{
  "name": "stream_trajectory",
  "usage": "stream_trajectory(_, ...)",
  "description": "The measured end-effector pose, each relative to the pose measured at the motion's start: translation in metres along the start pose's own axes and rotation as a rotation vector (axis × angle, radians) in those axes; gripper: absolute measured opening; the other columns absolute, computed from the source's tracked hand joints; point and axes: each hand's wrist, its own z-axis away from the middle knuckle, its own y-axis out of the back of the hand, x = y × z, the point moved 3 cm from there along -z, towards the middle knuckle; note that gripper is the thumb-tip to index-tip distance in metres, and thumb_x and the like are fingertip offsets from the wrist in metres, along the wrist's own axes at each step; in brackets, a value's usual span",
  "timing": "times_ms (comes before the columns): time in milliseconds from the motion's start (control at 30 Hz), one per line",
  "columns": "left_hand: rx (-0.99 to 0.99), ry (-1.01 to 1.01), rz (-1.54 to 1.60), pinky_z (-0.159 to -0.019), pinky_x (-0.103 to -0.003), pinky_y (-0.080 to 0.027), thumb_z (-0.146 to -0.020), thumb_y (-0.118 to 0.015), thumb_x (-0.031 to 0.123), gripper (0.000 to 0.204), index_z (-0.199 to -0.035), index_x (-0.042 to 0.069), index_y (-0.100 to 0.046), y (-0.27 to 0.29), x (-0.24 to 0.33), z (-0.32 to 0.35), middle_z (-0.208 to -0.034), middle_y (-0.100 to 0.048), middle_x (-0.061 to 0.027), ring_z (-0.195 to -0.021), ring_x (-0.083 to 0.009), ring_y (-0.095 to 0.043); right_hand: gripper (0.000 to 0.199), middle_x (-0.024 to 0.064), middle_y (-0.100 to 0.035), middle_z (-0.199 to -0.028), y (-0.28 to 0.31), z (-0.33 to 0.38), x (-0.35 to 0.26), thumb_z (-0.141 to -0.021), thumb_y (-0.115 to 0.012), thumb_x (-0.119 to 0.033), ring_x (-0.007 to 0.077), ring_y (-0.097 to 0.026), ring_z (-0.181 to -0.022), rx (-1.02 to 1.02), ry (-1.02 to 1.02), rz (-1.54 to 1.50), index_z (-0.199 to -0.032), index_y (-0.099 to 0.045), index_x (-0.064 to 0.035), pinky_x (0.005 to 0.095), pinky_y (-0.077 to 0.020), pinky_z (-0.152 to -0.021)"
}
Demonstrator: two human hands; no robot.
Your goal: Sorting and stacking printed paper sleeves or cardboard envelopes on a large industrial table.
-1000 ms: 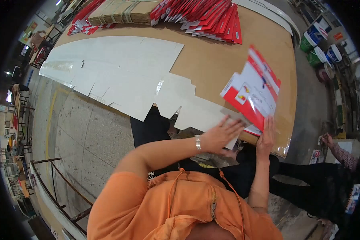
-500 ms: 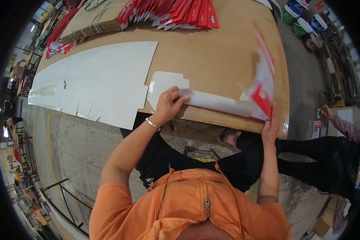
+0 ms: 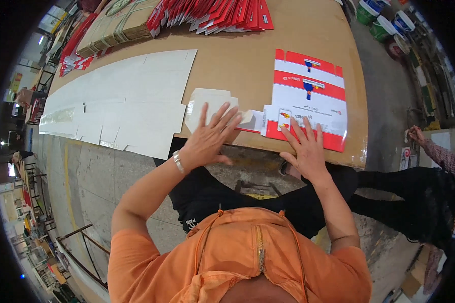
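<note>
"Lying flat, print up, the red-and-white carton sheet [image 3: 308, 96] rests on the right part of the table [image 3: 232, 60], near the person's edge. What has changed?"

"Half a second ago it was a lifted blur; its swinging part has come down. That suggests the folding-over of this piece is done."

"Which way does it point?"

"Its notched end faces away from the person, and its long axis runs that way too, though it is only somewhat longer than wide."

"And the hands?"

"The right hand [image 3: 308, 151] is over the near edge, fingers apart, gripping nothing. The left hand [image 3: 212, 136], pinching a pale strip before, now spreads over a white cardboard piece [image 3: 212, 94]; whether it presses cannot be told."

"Farther out?"

"A large white sheet [image 3: 121, 106] leftward; beyond, a tied brown bundle [image 3: 119, 30] and fanned red cartons [image 3: 237, 17]."
</note>
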Motion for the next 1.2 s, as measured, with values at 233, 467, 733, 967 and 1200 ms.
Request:
stream_trajectory(233, 0.285, 0.404, 0.525, -0.117, -0.054, -0.015, -0.076, -0.076, 0.018, 0.080, -0.145, 0.008, -0.036, -0.006, -0.067, 0.032, -0.137, -0.053, -0.0062, -0.130, -0.0263, -0.044, 0.070, 0.0064, -0.032, -0.154, 0.002, 0.011, -0.008, -0.083, -0.062, -0.054, 0.0362, -0.023, -0.142, 0.016, -0.076, -0.008, -0.144, -0.043, -0.0249, 0.0622, -0.0131, -0.113)
stream_trajectory(467, 0.928, 0.731, 1.680, -0.094, -0.034, -0.046, -0.083, -0.072, 0.007, 0.071, -0.143, -0.001, -0.033, -0.062, -0.048, -0.022, -0.128, -0.054, -0.0143, -0.113, -0.0203, -0.055, 0.069, 0.0076, -0.033, -0.153, 0.008, 0.002, -0.012, -0.080, -0.069, -0.044, 0.0377, -0.024, -0.142, 0.071, -0.075, -0.092, -0.141, -0.047, -0.0204, 0.0626, -0.0121, -0.113)
stream_trajectory(733, 0.912, 0.612, 0.890, -0.069, -0.037, -0.049, -0.097, -0.052, 0.013, 0.023, -0.109, -0.005, -0.059, -0.050, -0.015, -0.036, -0.091, -0.066, -0.0190, -0.077, -0.0295, -0.063, 0.064, 0.0071, -0.036, -0.151, 0.008, 0.018, -0.017, -0.082, -0.069, -0.036, 0.0363, -0.024, -0.142, 0.022, -0.091, -0.102, -0.140, -0.048, -0.0211, 0.0619, -0.0121, -0.114)
stream_trajectory(967, 0.483, -0.095, 0.495, -0.116, -0.047, -0.023, -0.075, -0.058, -0.008, 0.076, -0.146, -0.001, -0.030, -0.060, -0.005, -0.051, -0.151, -0.032, -0.0202, -0.142, -0.0354, -0.028, 0.063, 0.0045, -0.036, -0.151, 0.001, 0.020, 0.008, -0.086, -0.057, -0.005, 0.0330, -0.031, -0.139, 0.049, -0.037, 0.049, -0.144, -0.042, -0.0239, 0.0646, -0.0220, -0.110)
stream_trajectory(1200, 0.257, -0.071, 0.323, -0.110, -0.065, -0.014, -0.090, -0.052, 0.037, 0.061, -0.147, 0.021, -0.037, -0.034, 0.000, -0.052, -0.156, -0.019, -0.0192, -0.145, -0.0416, -0.015, 0.061, 0.0049, -0.035, -0.152, 0.016, -0.004, 0.009, -0.089, -0.052, -0.004, 0.0321, -0.032, -0.139, 0.031, -0.051, 0.050, -0.146, -0.040, -0.0231, 0.0648, -0.0234, -0.109)
